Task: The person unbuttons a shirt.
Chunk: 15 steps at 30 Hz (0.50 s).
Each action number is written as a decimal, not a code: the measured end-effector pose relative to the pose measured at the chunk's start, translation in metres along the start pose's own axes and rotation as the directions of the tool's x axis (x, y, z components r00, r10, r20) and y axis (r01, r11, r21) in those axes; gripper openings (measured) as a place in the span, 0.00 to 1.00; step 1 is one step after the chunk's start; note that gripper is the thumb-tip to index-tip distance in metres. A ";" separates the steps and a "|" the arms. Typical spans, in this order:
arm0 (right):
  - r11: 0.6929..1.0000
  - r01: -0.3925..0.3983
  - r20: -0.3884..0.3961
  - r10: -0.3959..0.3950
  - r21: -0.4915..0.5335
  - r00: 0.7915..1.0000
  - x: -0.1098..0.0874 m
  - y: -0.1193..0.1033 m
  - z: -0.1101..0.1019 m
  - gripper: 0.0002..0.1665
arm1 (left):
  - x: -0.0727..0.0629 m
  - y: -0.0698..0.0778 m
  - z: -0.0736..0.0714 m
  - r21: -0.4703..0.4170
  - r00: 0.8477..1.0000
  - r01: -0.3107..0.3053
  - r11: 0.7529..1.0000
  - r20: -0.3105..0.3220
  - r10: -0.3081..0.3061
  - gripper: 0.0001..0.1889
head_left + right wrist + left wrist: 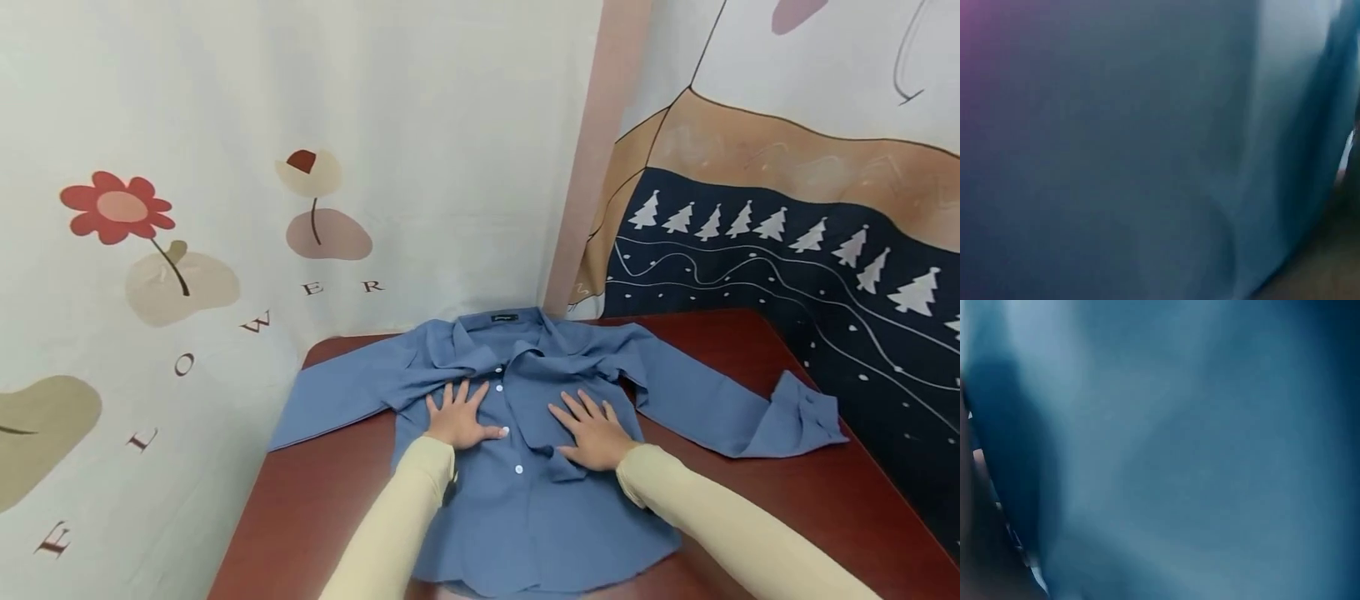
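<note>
A blue long-sleeved button shirt [480, 533] lies front up on the table, its collar toward the wall and its hem toward the person. My left hand [457, 419] rests on the chest beside the white buttons, fingers spread, thumb by one button. On the other front panel my right hand [596, 435] lies with fingers spread, and the cloth bunches near its thumb. Both sleeves stretch outward; the right-hand one is bent near its cuff [813, 417]. Blurred blue cloth [1210, 462] fills the left wrist view, and similar cloth [1116, 156] fills the right wrist view.
The dark red table [322, 500] has rounded far corners. Behind it hangs a pale curtain [450, 167] printed with flowers and letters. A dark blue cloth with white trees [750, 258] hangs along the right side, close to the table edge.
</note>
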State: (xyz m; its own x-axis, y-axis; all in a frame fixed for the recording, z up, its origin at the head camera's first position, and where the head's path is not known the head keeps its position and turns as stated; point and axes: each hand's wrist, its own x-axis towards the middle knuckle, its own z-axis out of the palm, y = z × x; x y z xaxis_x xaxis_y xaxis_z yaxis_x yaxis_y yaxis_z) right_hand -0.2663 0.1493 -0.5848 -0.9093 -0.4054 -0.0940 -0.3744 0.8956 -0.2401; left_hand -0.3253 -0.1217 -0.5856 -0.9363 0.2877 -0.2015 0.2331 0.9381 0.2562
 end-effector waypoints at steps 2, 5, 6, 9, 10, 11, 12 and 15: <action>1.000 0.009 -0.053 -0.009 0.009 0.999 0.009 -0.001 -0.004 0.41 | 0.001 0.005 -0.004 0.010 0.998 -0.004 1.000 -0.067 0.004 0.47; 0.998 0.059 -0.238 -0.050 0.029 0.970 0.004 -0.003 -0.010 0.30 | -0.001 0.020 -0.011 0.018 0.972 -0.123 0.992 -0.199 0.124 0.36; 0.995 0.096 -0.306 -0.079 0.041 0.949 -0.002 -0.004 -0.012 0.23 | -0.002 0.027 -0.011 0.024 0.954 -0.184 0.983 -0.236 0.185 0.32; 0.962 0.271 -0.409 -0.235 0.029 0.882 -0.031 -0.010 -0.012 0.12 | -0.003 0.043 -0.008 0.051 0.918 -0.313 0.948 -0.240 0.316 0.23; 0.942 0.336 -0.385 -0.302 0.022 0.872 -0.041 -0.013 -0.011 0.14 | -0.002 0.046 -0.005 0.051 0.922 -0.326 0.944 -0.202 0.329 0.23; 0.915 0.403 -0.341 -0.376 0.009 0.862 -0.050 -0.016 -0.008 0.17 | -0.001 0.048 -0.002 0.055 0.936 -0.317 0.947 -0.144 0.322 0.24; 0.888 0.459 -0.274 -0.441 0.002 0.854 -0.059 -0.020 -0.005 0.20 | 0.000 0.049 0.001 0.057 0.949 -0.298 0.953 -0.090 0.302 0.26; 0.817 0.577 -0.055 -0.577 -0.016 0.815 -0.076 -0.030 0.009 0.26 | 0.009 0.045 0.007 0.089 0.975 -0.224 0.971 0.024 0.222 0.30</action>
State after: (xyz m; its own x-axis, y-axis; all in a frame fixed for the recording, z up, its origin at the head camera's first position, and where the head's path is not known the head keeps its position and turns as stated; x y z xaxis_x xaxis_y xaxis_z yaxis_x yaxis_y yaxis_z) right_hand -0.1840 0.1519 -0.5789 -0.5352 -0.8368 0.1152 -0.8332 0.5006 -0.2348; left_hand -0.3214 -0.0755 -0.5829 -0.8543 0.4938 -0.1622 0.4591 0.8633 0.2097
